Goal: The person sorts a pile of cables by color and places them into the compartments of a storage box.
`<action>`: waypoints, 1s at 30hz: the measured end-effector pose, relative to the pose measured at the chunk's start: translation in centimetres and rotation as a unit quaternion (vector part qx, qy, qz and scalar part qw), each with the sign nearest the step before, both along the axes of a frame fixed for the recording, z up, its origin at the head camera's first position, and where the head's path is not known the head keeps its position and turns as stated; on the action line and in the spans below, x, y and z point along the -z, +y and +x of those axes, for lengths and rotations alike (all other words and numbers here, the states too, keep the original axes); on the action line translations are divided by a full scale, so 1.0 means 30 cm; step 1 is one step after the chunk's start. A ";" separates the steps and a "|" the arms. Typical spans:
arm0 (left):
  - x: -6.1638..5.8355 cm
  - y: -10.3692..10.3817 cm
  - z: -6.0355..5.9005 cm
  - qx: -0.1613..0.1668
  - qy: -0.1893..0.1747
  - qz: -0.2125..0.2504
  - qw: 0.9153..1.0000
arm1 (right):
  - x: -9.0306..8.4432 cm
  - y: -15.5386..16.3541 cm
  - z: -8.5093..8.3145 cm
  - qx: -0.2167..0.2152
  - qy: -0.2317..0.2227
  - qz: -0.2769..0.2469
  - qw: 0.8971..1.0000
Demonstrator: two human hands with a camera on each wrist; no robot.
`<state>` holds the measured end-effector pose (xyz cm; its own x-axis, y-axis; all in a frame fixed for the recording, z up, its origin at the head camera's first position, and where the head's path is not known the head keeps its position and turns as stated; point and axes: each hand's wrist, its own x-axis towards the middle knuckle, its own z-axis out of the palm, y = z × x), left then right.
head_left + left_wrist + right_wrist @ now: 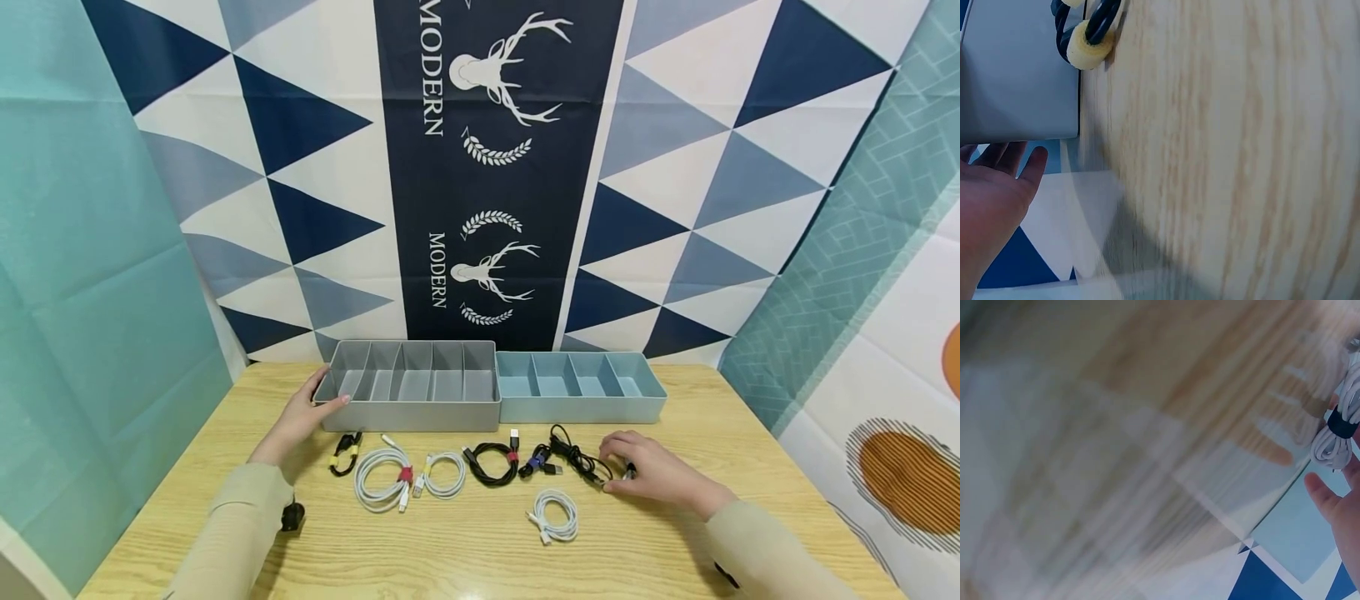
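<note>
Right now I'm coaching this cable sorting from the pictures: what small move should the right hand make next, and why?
Probably close the fingers of the right hand round the black cable and lift it. The hand already rests on that cable's end, the left hand steadies the grey tray, and every compartment there and in the blue tray looks empty.

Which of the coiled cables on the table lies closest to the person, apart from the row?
The small white coil, lying alone toward the front edge. The other bundles sit in a row just before the two divider trays; this one lies nearer than all of them.
</note>
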<state>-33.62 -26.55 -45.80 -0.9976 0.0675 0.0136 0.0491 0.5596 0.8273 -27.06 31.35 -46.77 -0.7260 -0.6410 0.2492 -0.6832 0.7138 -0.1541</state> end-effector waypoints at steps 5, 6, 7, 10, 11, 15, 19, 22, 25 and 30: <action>-0.001 -0.003 0.001 0.002 0.001 0.000 1.000 | 0.004 -0.001 -0.008 -0.003 0.006 0.006 1.000; -0.002 -0.003 0.001 0.002 0.001 -0.002 1.000 | 0.005 0.000 -0.009 -0.003 0.009 0.009 1.000; -0.003 -0.003 0.001 0.003 0.001 -0.002 1.000 | 0.005 0.000 -0.011 -0.004 0.011 0.011 1.000; -0.008 -0.002 0.004 0.004 0.000 -0.009 1.000 | 0.006 0.001 -0.013 -0.004 0.022 0.020 1.000; -0.010 0.000 0.005 0.004 0.000 -0.010 1.000 | 0.006 0.002 -0.014 -0.004 0.026 0.023 0.999; -0.018 0.003 0.007 0.004 -0.003 -0.016 1.000 | 0.007 0.002 -0.019 -0.014 0.035 0.014 0.999; -0.021 0.002 0.009 0.004 -0.006 -0.017 1.000 | 0.007 -0.001 -0.023 -0.028 0.016 -0.018 0.999; -0.023 0.003 0.009 0.002 -0.007 -0.018 1.000 | 0.008 -0.002 -0.023 -0.027 -0.012 -0.041 0.999; -0.025 0.004 0.010 0.002 -0.008 -0.021 1.000 | 0.006 -0.001 -0.023 -0.018 -0.045 -0.062 0.997; -0.027 0.004 0.010 0.004 -0.008 -0.023 1.000 | -0.010 0.000 -0.019 0.017 -0.072 -0.088 0.993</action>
<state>-33.32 -26.44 -45.00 -0.9972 0.0749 -0.0059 0.0402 0.5973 0.8010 -27.64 31.35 -46.47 -0.7829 -0.5706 0.2480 -0.6208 0.6896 -0.3729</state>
